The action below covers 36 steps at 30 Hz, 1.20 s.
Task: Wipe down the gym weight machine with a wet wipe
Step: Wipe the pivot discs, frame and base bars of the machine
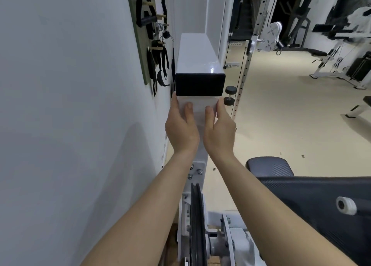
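The weight machine's white square beam runs away from me, closed by a black end cap. Just below the cap a white wet wipe lies flat against the white post. My left hand wraps the post's left side and my right hand wraps its right side. Both thumbs press on the wipe from the front, while the fingers are hidden behind the post. Lower down, a black pulley wheel sits in the white bracket between my forearms.
A grey wall stands close on the left, with a pegboard of black straps and handles. A black padded seat is at lower right. A perforated white upright and a dumbbell stand beyond the beam, with more machines across the beige floor.
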### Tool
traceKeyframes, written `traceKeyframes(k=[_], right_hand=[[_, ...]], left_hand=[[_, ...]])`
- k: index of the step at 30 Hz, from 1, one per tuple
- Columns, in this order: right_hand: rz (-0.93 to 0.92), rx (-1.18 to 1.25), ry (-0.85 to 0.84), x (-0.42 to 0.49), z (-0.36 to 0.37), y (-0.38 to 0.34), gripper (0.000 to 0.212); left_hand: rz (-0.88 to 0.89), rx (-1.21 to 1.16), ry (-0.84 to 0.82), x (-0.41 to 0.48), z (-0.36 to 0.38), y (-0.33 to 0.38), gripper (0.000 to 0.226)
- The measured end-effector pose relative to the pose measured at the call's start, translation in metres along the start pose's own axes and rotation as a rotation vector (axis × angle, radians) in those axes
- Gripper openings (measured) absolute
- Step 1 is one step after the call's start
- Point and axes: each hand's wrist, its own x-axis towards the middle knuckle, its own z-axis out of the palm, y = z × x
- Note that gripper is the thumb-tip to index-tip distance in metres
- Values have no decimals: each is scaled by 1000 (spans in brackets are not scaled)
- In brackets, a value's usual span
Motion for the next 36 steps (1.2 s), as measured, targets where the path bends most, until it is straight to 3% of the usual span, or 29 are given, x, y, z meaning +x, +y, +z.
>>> traceKeyframes(k=[3, 9, 15, 22, 29, 36], right_hand=[[4, 23, 17, 14, 2, -8, 27], [47, -4, 104, 16, 17, -4, 38], [190, -36, -102, -19, 15, 27, 24], [97, 14, -26, 20, 6, -12, 25], [197, -56, -183, -27, 16, 39, 25], [77, 40, -4, 25, 8, -11, 32]], left_hand=[[33, 56, -9, 14, 2, 1, 35], [54, 94, 4, 11, 6, -16, 42], [14, 169, -144, -12, -9, -49, 40], [74, 115, -106, 15, -2, -17, 38], [-71, 164, -227, -22, -13, -61, 36], [78, 53, -86, 21, 1, -19, 35]])
